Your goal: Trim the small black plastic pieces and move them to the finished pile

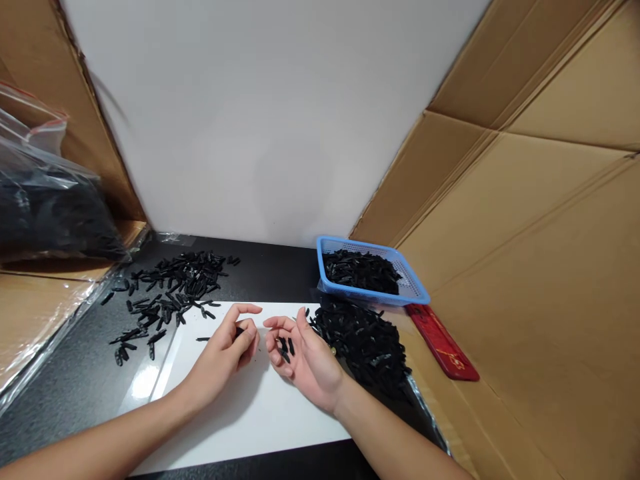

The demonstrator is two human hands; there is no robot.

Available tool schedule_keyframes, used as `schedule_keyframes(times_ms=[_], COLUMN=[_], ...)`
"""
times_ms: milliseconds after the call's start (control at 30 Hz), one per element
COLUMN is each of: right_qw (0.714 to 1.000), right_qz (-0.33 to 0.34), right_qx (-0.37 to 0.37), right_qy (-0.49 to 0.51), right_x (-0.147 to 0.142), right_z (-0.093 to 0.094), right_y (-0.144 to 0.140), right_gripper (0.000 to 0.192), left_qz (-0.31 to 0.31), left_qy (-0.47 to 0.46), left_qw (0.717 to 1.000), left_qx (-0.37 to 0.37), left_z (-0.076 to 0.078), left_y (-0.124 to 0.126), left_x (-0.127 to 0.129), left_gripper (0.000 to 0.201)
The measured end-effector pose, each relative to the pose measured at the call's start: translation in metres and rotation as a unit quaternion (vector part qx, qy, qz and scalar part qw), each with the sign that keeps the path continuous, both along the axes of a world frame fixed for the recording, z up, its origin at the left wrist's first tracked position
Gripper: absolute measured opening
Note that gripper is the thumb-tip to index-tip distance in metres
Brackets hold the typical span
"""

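My left hand point(227, 353) rests on a white sheet point(250, 413), with thumb and fingers pinching a small black plastic piece point(240, 331). My right hand point(305, 357) lies palm up beside it, cupping a few of the same black pieces point(285, 347) in its palm. A heap of black pieces point(365, 340) sits just right of my right hand. Another scattered pile of black pieces point(170, 290) spreads on the black table to the upper left. One loose black piece point(203, 339) lies on the sheet near my left hand.
A blue plastic basket point(415, 287) with more black pieces stands behind the right heap. A red flat object point(440, 343) lies right of it. Cardboard walls point(525, 233) flank both sides, a white board point(270, 120) stands behind, and a clear bag of dark parts point(45, 207) sits at left.
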State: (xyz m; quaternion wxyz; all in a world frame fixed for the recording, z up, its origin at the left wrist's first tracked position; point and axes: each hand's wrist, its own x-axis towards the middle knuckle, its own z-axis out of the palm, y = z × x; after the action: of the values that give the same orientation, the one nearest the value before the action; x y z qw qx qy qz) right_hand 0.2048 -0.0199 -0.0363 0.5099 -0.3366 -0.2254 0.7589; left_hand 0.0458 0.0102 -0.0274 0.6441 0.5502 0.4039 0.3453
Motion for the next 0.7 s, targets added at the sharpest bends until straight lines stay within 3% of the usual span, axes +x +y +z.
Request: schedule_keyframes(times_ms=[133,333,700], right_qw=[1.0,0.999,0.997], right_qz=[0.019,0.034,0.015], right_qx=[0.013,0.026,0.069], right_qy=[0.001,0.02,-0.016], right_x=[0.001,-0.002,-0.006], right_z=[0.002,0.004,0.008], right_y=[-0.002,-0.005,-0.011], right_gripper=[0.063,0.069,0.077], left_qz=[0.019,-0.075,-0.089], left_qy=[0.046,0.182,0.268], left_qw=[0.997,0.958,0.914], left_qx=[0.061,0.208,0.291], left_z=[0.0,0.01,0.006], left_y=[-0.003,-0.011,-0.011], left_x=[-0.001,-0.002,-0.003], left_gripper=[0.021,0.022,0.031])
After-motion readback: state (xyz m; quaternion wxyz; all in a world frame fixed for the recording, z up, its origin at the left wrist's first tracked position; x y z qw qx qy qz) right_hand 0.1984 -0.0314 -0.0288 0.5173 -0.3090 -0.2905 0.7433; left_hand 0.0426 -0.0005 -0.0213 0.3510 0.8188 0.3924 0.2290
